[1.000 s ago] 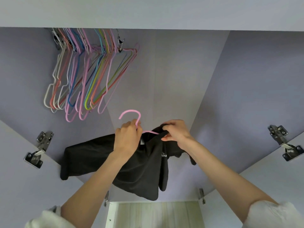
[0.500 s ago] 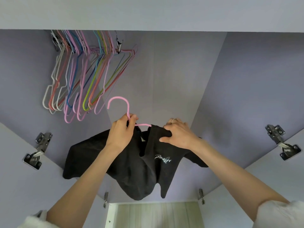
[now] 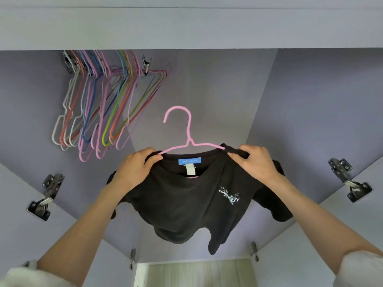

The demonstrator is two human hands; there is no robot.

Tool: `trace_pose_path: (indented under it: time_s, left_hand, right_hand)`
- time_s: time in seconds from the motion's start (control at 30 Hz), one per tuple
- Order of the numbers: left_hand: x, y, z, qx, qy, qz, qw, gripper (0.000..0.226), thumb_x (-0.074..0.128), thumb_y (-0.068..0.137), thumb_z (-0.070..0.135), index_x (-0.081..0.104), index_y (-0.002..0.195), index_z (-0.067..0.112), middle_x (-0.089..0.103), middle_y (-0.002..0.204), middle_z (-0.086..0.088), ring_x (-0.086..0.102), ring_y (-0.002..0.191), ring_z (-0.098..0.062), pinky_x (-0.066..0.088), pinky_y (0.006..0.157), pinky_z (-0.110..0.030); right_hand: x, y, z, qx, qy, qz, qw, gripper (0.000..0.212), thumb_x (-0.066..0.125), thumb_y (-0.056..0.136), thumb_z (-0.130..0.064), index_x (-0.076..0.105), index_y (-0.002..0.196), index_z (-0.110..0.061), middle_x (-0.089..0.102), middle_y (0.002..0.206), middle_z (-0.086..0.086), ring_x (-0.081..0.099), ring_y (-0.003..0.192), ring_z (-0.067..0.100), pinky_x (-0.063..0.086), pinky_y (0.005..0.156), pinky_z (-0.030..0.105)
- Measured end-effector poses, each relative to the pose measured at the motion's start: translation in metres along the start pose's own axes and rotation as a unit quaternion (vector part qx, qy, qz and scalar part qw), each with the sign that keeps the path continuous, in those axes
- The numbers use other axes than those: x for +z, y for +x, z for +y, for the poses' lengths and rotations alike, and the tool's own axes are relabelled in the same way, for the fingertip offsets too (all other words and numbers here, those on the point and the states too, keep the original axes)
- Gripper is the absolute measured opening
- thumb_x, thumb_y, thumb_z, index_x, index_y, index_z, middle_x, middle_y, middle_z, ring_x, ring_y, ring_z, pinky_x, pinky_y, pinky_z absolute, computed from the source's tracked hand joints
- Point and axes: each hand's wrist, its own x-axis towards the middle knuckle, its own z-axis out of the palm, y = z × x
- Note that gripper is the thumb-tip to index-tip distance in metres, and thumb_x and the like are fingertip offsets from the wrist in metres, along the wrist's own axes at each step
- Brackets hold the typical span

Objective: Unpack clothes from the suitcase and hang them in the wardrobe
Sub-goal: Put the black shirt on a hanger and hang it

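A black T-shirt with a blue neck label and a white chest print hangs on a pink wire hanger in front of the open wardrobe. My left hand grips the shirt's left shoulder over the hanger arm. At the other shoulder, my right hand pinches the fabric at the collar edge. The hanger's hook points up, free in the air below the rail. The suitcase is out of view.
Several empty coloured wire hangers and metal clips hang at the upper left of the wardrobe. Lilac inner walls surround the space. Door hinges flank both sides. Pale floor shows below.
The shirt has been spread flat across the hanger and turned to face me. My left hand moved from the hanger's neck to the left shoulder; my right hand shifted out to the right shoulder.
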Motion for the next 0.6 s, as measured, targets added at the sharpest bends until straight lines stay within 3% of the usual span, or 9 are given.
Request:
trace_pose_path:
  time_s: [0.1,0.2,0.33,0.47,0.53,0.6]
  left_hand:
    - [-0.004,0.001,-0.003,-0.015,-0.001,0.005,1.000,0.028,0.042,0.097,0.028,0.058,0.107,0.007,0.065,0.092,-0.013,0.060,0.087,-0.028,0.048,0.079,-0.037]
    - [-0.003,0.000,0.003,-0.028,-0.049,0.041,0.998,0.028,0.042,0.097,0.023,0.058,0.109,0.003,0.062,0.089,-0.013,0.058,0.084,-0.027,0.043,0.075,-0.030]
    - [0.005,0.005,0.025,-0.007,-0.076,0.071,0.995,0.027,0.042,0.098,0.021,0.057,0.109,0.002,0.057,0.084,-0.007,0.052,0.075,-0.015,0.037,0.063,-0.018]
    - [0.006,0.013,0.037,-0.006,-0.075,0.063,0.995,0.027,0.045,0.096,0.022,0.057,0.111,0.003,0.055,0.087,-0.005,0.049,0.073,-0.011,0.037,0.067,-0.019]
    - [0.008,0.015,0.038,-0.007,-0.070,0.047,0.996,0.028,0.047,0.096,0.022,0.058,0.113,0.003,0.059,0.092,-0.008,0.051,0.079,-0.012,0.039,0.073,-0.021]
    - [0.010,0.017,0.041,-0.004,-0.061,0.034,0.998,0.029,0.048,0.095,0.021,0.059,0.118,0.006,0.062,0.108,-0.013,0.054,0.093,-0.017,0.041,0.083,-0.023]
  right_hand:
    - [-0.013,-0.001,0.015,-0.007,-0.029,0.012,0.999,0.033,0.063,0.086,-0.037,0.062,0.080,-0.005,0.054,0.076,0.001,0.050,0.075,0.018,0.033,0.069,0.024]
    - [-0.022,-0.001,0.020,-0.044,-0.061,-0.011,0.997,0.028,0.063,0.087,-0.034,0.063,0.083,-0.006,0.052,0.081,-0.002,0.051,0.088,0.021,0.033,0.076,0.025]
    - [-0.012,-0.003,0.008,-0.014,-0.058,-0.059,0.996,0.028,0.058,0.090,-0.036,0.055,0.094,-0.009,0.053,0.079,0.000,0.049,0.075,0.020,0.035,0.064,0.028]
    - [-0.004,0.000,0.012,0.041,-0.014,-0.014,0.999,0.040,0.057,0.090,-0.038,0.043,0.063,-0.013,0.040,0.060,-0.002,0.040,0.058,0.018,0.028,0.055,0.029]
    - [-0.003,-0.001,0.014,0.067,-0.005,0.017,0.998,0.047,0.057,0.090,-0.040,0.035,0.055,-0.018,0.037,0.057,-0.003,0.037,0.053,0.014,0.030,0.056,0.029]
    - [-0.003,-0.002,0.015,0.093,-0.055,0.051,0.993,0.045,0.051,0.091,-0.047,0.042,0.060,-0.017,0.043,0.059,-0.003,0.042,0.057,0.017,0.040,0.070,0.033]
